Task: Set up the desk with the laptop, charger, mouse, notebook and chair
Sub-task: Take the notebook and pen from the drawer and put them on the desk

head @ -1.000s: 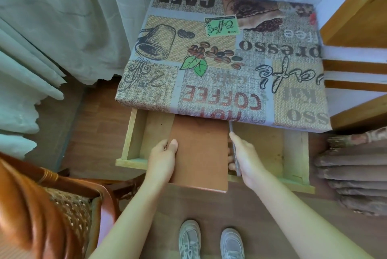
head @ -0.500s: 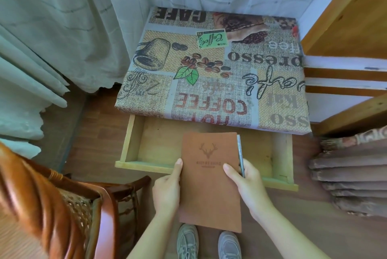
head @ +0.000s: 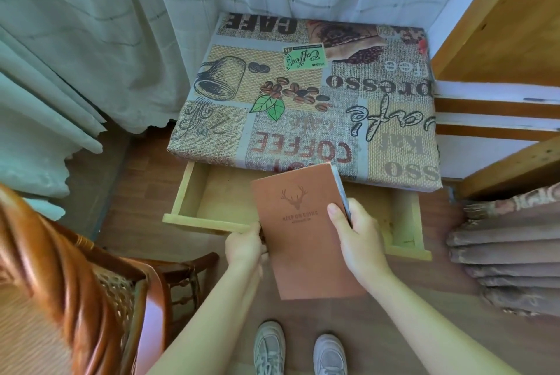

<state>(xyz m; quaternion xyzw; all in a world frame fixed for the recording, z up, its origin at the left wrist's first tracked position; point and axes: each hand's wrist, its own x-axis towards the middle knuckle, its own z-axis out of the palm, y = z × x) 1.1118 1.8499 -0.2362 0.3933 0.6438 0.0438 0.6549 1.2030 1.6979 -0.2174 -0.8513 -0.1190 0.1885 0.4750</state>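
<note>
I hold a brown notebook (head: 298,223) with a deer head stamped on its cover, lifted above the open wooden drawer (head: 206,224) of the desk. My left hand (head: 244,246) grips its left edge low down. My right hand (head: 356,230) grips the right edge, thumb on the cover, and also pinches a grey pen (head: 341,189) against that edge. The desk (head: 303,96) is covered by a coffee-print cloth with nothing on it. A wooden chair (head: 75,277) with a woven seat stands at the lower left. No laptop, charger or mouse shows.
Pale curtains (head: 91,26) hang behind and left of the desk. A wooden frame (head: 500,20) rises at the right, with folded brown cloth (head: 509,256) below it. My two shoes (head: 298,350) stand on the wood floor in front of the drawer.
The notebook came out of the drawer, pulled toward me, then rose and tilted so its top edge now overlaps the desk's front edge. Both hands kept their hold.
</note>
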